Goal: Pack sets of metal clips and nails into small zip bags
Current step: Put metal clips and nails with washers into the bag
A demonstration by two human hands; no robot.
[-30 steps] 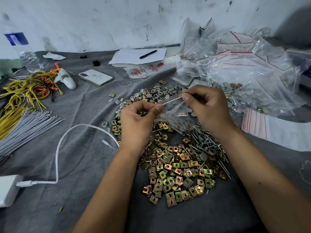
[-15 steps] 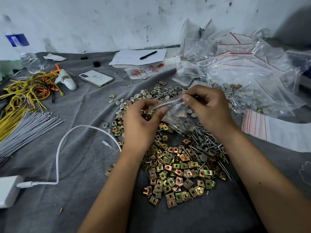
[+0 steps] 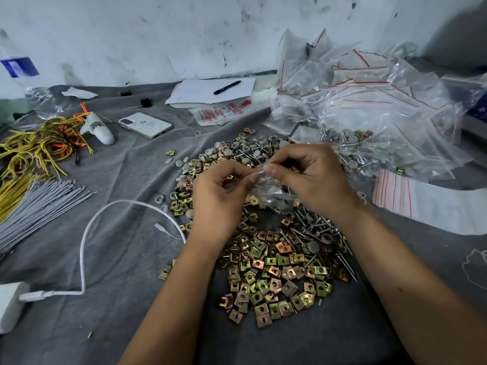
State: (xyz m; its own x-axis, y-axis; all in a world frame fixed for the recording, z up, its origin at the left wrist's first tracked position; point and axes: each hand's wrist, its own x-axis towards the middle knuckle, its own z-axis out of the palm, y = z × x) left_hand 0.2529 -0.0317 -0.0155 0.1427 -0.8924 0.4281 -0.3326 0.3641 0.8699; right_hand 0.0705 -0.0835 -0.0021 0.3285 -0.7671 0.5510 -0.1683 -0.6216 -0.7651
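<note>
A small clear zip bag (image 3: 266,192) hung over the middle of the grey cloth (image 3: 126,180), its top edge pinched by the left hand (image 3: 218,198) and the right hand (image 3: 313,180), fingertips nearly meeting. Just below, toward six o'clock, lay the heap of metal clips (image 3: 271,272), with nails (image 3: 316,227) at its four o'clock edge. A mound of filled bags (image 3: 369,114) sat at two o'clock, a phone (image 3: 145,125) at eleven, and a white cable (image 3: 87,246) at eight.
</note>
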